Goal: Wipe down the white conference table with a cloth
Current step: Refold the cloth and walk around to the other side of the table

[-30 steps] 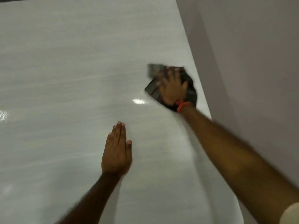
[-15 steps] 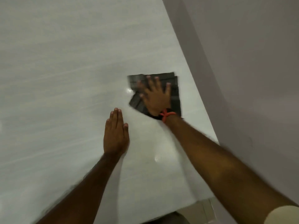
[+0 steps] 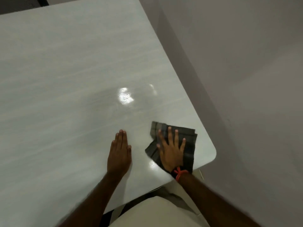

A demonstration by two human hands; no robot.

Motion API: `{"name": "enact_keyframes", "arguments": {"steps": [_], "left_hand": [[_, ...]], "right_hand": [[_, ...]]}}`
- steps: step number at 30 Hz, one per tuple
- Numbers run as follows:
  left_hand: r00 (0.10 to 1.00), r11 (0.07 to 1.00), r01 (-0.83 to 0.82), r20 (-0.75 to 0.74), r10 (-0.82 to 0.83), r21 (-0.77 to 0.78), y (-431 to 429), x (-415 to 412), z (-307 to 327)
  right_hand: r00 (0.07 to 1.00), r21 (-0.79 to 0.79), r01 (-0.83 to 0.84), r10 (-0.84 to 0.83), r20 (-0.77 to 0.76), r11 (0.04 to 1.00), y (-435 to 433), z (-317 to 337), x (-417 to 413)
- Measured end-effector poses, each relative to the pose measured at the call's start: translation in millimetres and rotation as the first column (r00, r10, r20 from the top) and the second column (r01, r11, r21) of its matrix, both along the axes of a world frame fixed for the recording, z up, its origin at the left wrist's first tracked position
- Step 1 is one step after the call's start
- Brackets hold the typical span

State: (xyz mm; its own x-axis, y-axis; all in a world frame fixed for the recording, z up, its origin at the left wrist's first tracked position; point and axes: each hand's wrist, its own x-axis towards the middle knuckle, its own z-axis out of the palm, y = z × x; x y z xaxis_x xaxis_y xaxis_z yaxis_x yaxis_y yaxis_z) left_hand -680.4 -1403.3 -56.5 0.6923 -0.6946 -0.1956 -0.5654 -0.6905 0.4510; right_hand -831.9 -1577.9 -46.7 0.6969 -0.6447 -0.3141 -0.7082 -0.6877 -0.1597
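After dragging the cloth [image 3: 190,151] back down the surface [image 3: 65,79] in the last second, now pins it flat just inside the rounded corner [image 3: 208,153], likely closing a stroke along that edge. Presses with right grip [image 3: 171,153] spread wide on top, with fabric showing past the fingertips; braces with left grip [image 3: 119,154] flat, fingers together, beside the cloth, farther from the corner.

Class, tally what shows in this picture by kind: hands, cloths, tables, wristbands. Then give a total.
Hands: 2, left hand and right hand
Cloths: 1, dark cloth
Tables: 1, white table
Wristbands: 1, orange wristband
Total: 5
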Motion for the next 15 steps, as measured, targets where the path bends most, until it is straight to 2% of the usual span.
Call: {"name": "enact_keyframes", "arguments": {"steps": [3,5,7,9,11,13,15], "left_hand": [[0.999,0.998,0.044,-0.001,-0.043,0.041,15.7,-13.9,5.5],[0.997,0.996,0.08,-0.023,-0.079,0.042,24.4,-21.9,9.5],[0.996,0.997,0.073,-0.043,-0.072,0.026,31.0,-32.6,15.5],[0.997,1.0,0.004,-0.078,-0.002,0.02,35.3,-44.6,24.9],[0.982,0.989,-0.145,-0.12,0.143,-0.005,37.1,-56.2,35.7],[0.95,0.961,-0.274,-0.163,0.264,-0.039,34.2,-65.3,45.6],[0.917,0.937,-0.348,-0.213,0.336,-0.021,26.8,-74.0,54.3]], "right_hand": [[0.951,0.069,-0.307,0.309,-0.019,0.949,33.3,3.8,-6.4],[0.854,0.121,-0.515,0.52,-0.008,0.848,36.5,9.4,-9.3],[0.788,0.196,-0.608,0.614,0.037,0.769,27.2,21.5,-11.9],[0.859,0.318,-0.509,0.493,0.134,0.8,14.0,39.8,-20.6],[0.945,0.342,-0.275,0.187,0.268,0.899,0.5,54.8,-39.0],[0.925,0.294,0.026,-0.134,0.355,0.955,-15.2,62.0,-62.3],[0.895,0.334,0.243,-0.343,0.285,0.911,-27.2,64.8,-80.8]]}}
